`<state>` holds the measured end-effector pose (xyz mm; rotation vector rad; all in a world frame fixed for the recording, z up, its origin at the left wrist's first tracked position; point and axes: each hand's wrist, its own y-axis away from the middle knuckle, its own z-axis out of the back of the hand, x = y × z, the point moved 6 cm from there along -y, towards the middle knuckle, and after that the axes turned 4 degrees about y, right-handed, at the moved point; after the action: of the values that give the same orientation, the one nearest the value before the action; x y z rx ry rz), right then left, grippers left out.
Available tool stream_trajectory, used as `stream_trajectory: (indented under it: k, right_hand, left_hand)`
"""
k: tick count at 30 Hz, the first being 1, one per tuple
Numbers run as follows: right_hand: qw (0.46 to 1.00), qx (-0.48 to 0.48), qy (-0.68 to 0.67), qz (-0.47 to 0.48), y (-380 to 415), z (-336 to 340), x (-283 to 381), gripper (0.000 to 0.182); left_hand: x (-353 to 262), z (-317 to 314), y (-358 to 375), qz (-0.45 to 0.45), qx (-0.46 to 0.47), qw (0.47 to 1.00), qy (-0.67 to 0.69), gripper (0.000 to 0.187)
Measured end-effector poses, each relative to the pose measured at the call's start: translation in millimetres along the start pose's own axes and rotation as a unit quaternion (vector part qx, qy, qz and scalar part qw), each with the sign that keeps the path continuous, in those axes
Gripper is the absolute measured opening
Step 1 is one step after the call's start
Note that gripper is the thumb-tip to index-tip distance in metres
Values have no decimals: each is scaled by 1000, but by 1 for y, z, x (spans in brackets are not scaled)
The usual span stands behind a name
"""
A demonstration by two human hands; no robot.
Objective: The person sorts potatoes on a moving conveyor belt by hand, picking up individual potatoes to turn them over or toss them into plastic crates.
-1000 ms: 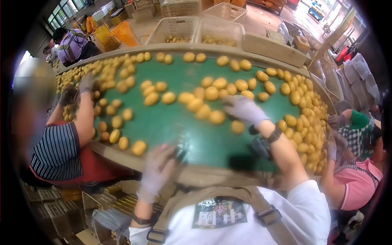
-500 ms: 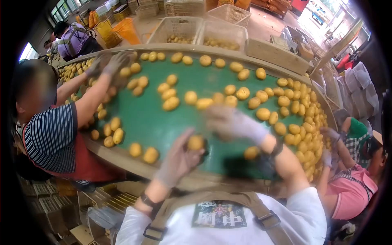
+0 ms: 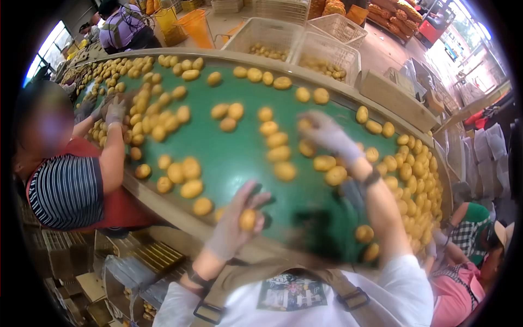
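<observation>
Watching from a distance through the head camera, I have one view: a green work surface [image 3: 218, 147] scattered with potatoes [image 3: 280, 153]. Near its close edge, the left hand [image 3: 229, 226] is cupped around one potato [image 3: 247, 219], with some fingers spread. The right hand [image 3: 329, 136] reaches farther out, fingertips at another potato [image 3: 306, 124]; blur keeps me from telling whether it is gripped.

My worry is that the potato in the left palm could roll out, since the fingers look loosely curved. The right hand might knock the potatoes lying just beside it, because such rounded shapes roll easily. At the right, the dense heap [image 3: 419, 180] could spill over the rim [image 3: 163, 204] if pushed.

The surface looks smooth and faintly glossy, the rim dull tan. The potatoes are yellow, round to oval. The gloves [image 3: 346, 148] look thin and pale. Beyond stand pale crates [image 3: 272, 34] with pierced walls.
</observation>
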<state>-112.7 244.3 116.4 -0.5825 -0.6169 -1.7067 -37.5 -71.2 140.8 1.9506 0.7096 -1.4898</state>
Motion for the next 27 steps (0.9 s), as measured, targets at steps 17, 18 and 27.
stream_trajectory:
  k: [17, 18, 27]
  right_hand:
    - [944, 5, 303, 129, -13, -92, 105, 30]
    - [920, -14, 372, 124, -5, -97, 116, 28]
    - [941, -13, -28, 336, 98, -92, 147, 31]
  left_hand:
    - [35, 44, 18, 95, -100, 779, 612, 53]
    - [35, 41, 18, 98, -85, 769, 626, 53]
    - [-12, 9, 18, 121, -206, 783, 574, 57]
